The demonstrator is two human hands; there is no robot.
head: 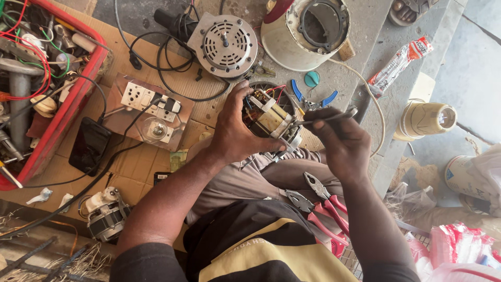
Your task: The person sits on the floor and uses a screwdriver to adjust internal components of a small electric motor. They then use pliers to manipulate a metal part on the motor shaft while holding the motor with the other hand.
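Note:
My left hand (235,133) grips a small electric motor (267,116) with coloured wires and copper windings, held over my lap. My right hand (342,143) holds a thin metal tool (326,118), its tip resting against the motor's right end. Two pliers with red handles (323,201) lie on my thigh just below the right hand.
A round grey fan motor (223,44) with black cable lies ahead, beside a white cylindrical housing (305,31). Blue-handled pliers (313,99) sit behind the motor. A board with sockets and a bulb (148,112), a black phone (90,146), a red crate of parts (47,78) and another small motor (104,214) are at the left.

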